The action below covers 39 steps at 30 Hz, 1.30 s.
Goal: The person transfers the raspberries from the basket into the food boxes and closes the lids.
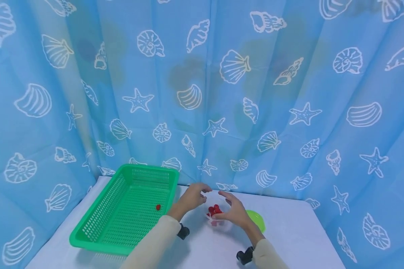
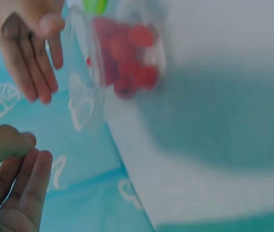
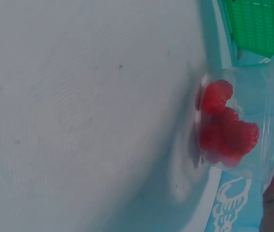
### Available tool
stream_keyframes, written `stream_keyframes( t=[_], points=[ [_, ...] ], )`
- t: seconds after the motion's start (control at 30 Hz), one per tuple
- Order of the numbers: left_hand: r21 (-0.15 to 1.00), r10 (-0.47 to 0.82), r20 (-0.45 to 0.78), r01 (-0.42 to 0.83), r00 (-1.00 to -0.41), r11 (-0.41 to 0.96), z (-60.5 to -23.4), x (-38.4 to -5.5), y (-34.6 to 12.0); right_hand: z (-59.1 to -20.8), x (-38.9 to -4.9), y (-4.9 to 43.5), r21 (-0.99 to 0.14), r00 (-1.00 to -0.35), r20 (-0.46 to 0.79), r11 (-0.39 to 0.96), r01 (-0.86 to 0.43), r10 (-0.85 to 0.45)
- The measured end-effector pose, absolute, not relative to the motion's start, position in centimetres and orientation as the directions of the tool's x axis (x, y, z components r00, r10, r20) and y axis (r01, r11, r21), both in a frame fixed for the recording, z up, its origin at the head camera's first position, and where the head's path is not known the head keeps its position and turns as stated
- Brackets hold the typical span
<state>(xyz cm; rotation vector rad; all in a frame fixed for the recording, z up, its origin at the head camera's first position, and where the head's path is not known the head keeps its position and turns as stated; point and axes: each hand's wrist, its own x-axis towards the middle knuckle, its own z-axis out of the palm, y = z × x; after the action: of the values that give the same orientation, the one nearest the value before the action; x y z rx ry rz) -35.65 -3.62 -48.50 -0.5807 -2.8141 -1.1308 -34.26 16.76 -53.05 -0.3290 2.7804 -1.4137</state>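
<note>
A clear plastic tub with several red raspberries in its bottom stands on the white table, between the two hands. My left hand is at the tub's far left side, fingers loosely bent and apart from it in the left wrist view, with nothing seen in them. On the tub's right side is my right hand, its thumb and fingers spread around the rim. Whether it touches the rim, I cannot tell. One more red raspberry lies in the green basket on the left.
A light green round lid lies on the white table, partly behind the right forearm. Behind the table hangs a blue curtain with white shell prints. The basket's right wall stands close to the left forearm.
</note>
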Motion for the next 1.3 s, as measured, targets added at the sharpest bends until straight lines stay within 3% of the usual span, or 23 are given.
stream_keyframes(
  t=[0.43,0.77,1.07,1.3],
  points=[
    [0.685,0.268,0.332,0.426,-0.904,0.590,-47.3,-37.2,-9.5,-53.8,-34.5,16.7,-0.820,-0.969,0.093,0.535,-0.204,-0.228],
    [0.736,0.182,0.333,0.376,-0.925,0.563,-47.1,-38.1,-15.2,-53.8,-34.6,16.7,-0.769,-0.979,0.082,0.613,-0.180,-0.185],
    [0.709,0.163,0.155,0.225,-0.974,0.669,-48.6,-36.8,-19.3,-54.0,-34.7,16.9,-0.756,-0.980,0.041,0.636,-0.157,-0.193],
    [0.647,0.194,0.028,0.166,-0.981,0.744,-50.2,-36.0,-20.6,-54.0,-34.9,16.9,-0.757,-0.984,0.032,0.639,-0.139,-0.176]
  ],
)
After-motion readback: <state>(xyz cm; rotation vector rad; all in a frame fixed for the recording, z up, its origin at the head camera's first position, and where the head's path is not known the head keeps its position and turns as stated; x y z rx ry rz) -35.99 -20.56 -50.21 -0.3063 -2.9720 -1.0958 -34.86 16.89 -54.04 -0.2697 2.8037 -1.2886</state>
